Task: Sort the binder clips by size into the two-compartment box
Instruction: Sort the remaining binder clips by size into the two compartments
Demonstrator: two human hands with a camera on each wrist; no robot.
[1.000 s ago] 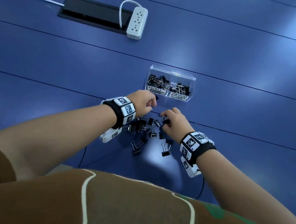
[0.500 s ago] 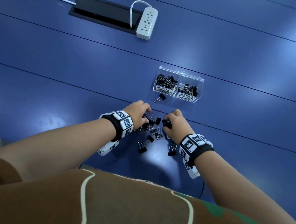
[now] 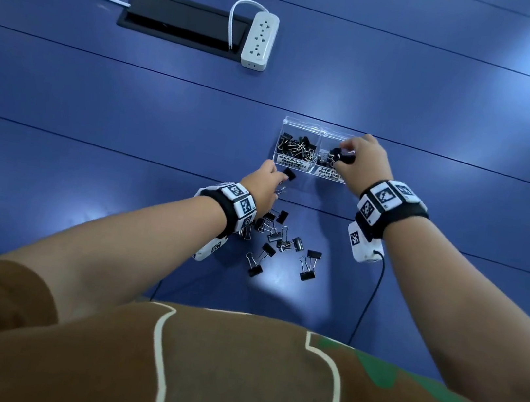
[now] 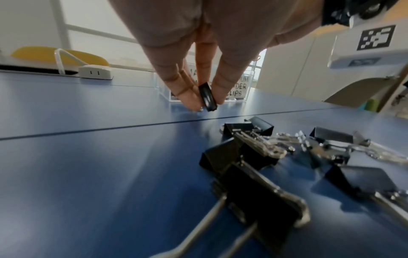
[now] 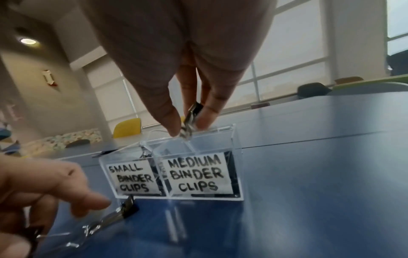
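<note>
- The right hand (image 3: 362,162) pinches a black metal binder clip (image 5: 191,120) between thumb and fingertips, just above the open top of the clear two-compartment plastic box (image 3: 302,127), over the compartment labelled "MEDIUM BINDER CLIPS" (image 5: 196,172).
- The left hand (image 3: 264,187) is at the near side of the box, in front of the compartment labelled "SMALL BINDER CLIPS" (image 5: 132,178); its fingertips pinch a small black binder clip (image 4: 207,99) right at the surface of the blue table (image 3: 97,114), with the clip's silver wire handles trailing back under the hand.
- Both compartments of the box hold black clips with silver handles; the left compartment's heap (image 3: 295,147) shows plainly in the head view.
- Nearer the person than the box, a loose scatter of black binder clips (image 3: 281,241) lies on the table, between the two wrists.
- Beyond the box and to its left, a white power strip (image 3: 259,41) lies beside a black rectangular cable hatch (image 3: 180,21) set into the table.
- Each wrist carries a black band with black-and-white marker tags (image 3: 384,198).
</note>
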